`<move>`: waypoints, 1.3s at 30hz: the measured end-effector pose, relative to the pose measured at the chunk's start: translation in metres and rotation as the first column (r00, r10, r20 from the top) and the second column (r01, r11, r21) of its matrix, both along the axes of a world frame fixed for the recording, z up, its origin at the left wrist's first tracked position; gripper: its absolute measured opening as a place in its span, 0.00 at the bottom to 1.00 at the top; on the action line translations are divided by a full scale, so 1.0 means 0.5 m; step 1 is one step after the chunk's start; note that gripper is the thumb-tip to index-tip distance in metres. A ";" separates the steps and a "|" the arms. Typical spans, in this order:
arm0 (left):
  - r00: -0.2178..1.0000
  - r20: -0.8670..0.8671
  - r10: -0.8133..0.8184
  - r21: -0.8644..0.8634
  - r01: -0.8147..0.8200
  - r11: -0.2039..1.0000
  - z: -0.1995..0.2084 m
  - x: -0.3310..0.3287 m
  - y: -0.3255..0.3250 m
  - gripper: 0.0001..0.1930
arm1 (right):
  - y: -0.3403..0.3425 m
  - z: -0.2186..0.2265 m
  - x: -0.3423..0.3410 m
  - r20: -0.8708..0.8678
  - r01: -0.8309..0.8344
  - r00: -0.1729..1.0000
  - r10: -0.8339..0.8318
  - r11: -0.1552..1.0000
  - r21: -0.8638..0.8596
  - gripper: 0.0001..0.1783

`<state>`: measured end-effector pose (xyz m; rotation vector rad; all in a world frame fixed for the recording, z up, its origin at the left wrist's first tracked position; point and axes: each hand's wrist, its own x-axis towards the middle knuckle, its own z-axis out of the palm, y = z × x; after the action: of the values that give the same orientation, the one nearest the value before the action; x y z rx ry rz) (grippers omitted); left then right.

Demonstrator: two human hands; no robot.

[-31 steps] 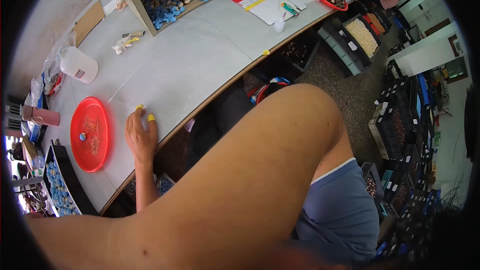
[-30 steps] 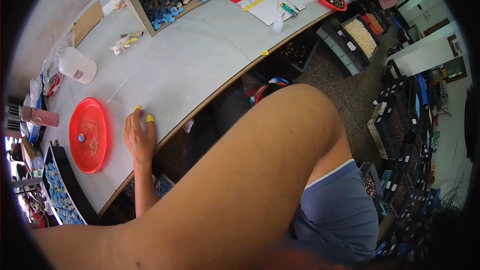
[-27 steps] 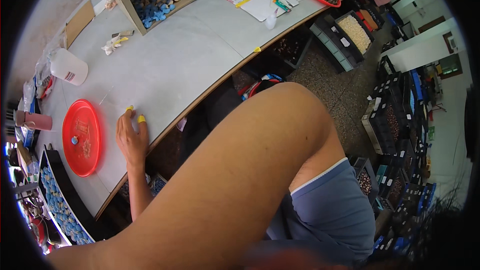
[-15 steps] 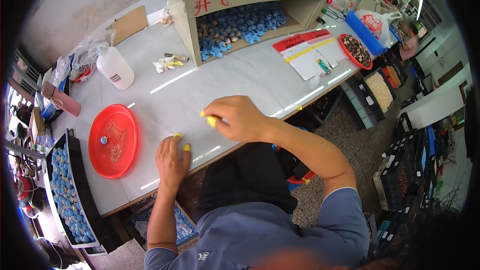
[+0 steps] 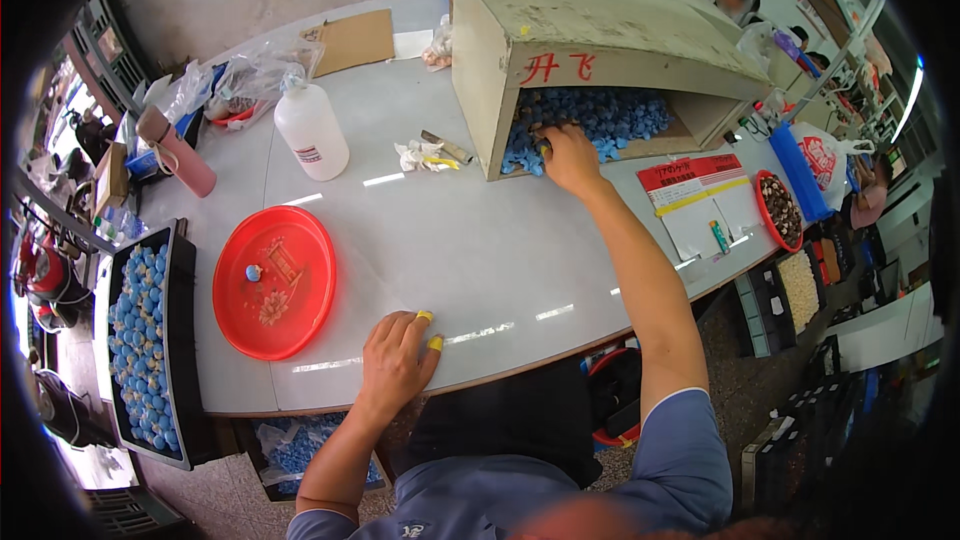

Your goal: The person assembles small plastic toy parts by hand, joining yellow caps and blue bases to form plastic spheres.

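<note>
My right hand (image 5: 570, 160) reaches into the open front of a cream box (image 5: 625, 25), at the near edge of a heap of small blue pieces (image 5: 625, 120). Its fingers are curled in among them, and the tips are partly hidden, so what they grip cannot be made out. My left hand (image 5: 395, 355) rests palm down at the front edge of the grey table (image 5: 450, 250), empty, with the thumb apart from the bent fingers. Yellow covers sit on its fingertips. Left of it, a red plate (image 5: 322, 305) carries one small blue-and-cream piece (image 5: 254, 272).
A black tray (image 5: 182, 315) of blue-and-cream pieces stands at the left. Behind the plate are a white bottle (image 5: 312, 130) and a pink flask (image 5: 185, 165). Papers (image 5: 700, 225), a lighter (image 5: 719, 236) and a red bowl (image 5: 764, 208) lie at the right. Other people sit farther back.
My right hand has gone from above the table's front, thumb and fingers pinched, forward into the box. The view has shifted; my left hand still rests at the table edge.
</note>
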<state>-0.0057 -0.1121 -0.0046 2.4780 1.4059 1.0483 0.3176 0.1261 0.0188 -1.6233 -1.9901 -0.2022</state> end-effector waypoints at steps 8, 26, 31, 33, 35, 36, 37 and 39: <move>0.998 0.063 -0.012 0.016 0.011 1.000 0.004 0.005 0.005 0.15 | 0.054 0.006 0.013 0.077 0.199 0.980 -0.184 0.916 -0.349 0.22; 0.471 0.754 0.458 -0.642 0.675 0.362 0.029 0.171 0.142 0.16 | -0.393 -0.040 -0.192 -0.334 -0.256 0.893 0.303 0.950 0.177 0.29; 0.479 0.728 0.491 -0.672 0.642 0.369 0.037 0.115 0.170 0.13 | -0.446 -0.020 -0.090 -0.454 -0.107 0.867 0.207 0.966 0.236 0.36; 0.469 0.725 0.504 -0.669 0.654 0.353 0.034 0.081 0.168 0.15 | -0.470 -0.043 -0.005 -0.441 0.309 0.889 -0.119 0.869 0.387 0.37; 0.508 0.719 0.474 -0.673 0.680 0.292 0.039 0.084 0.168 0.15 | -0.498 -0.088 0.126 -0.564 0.648 0.713 -0.416 0.697 0.306 0.38; 0.546 0.709 0.446 -0.683 0.689 0.243 0.042 0.085 0.167 0.16 | -0.505 -0.101 0.185 -0.642 0.756 0.585 -0.497 0.620 0.209 0.39; 0.546 0.708 0.449 -0.683 0.692 0.236 0.044 0.082 0.164 0.16 | -0.499 -0.096 0.216 -0.637 0.758 0.584 -0.503 0.619 0.207 0.39; 0.603 0.681 0.415 -0.707 0.688 0.160 0.043 0.078 0.164 0.15 | -0.479 -0.085 0.260 -0.481 0.852 0.428 -0.765 0.519 -0.066 0.35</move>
<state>0.0332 -0.0301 0.0169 0.8160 0.8581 0.5753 0.4479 -0.1135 -0.0237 -2.1395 -0.6487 -0.3164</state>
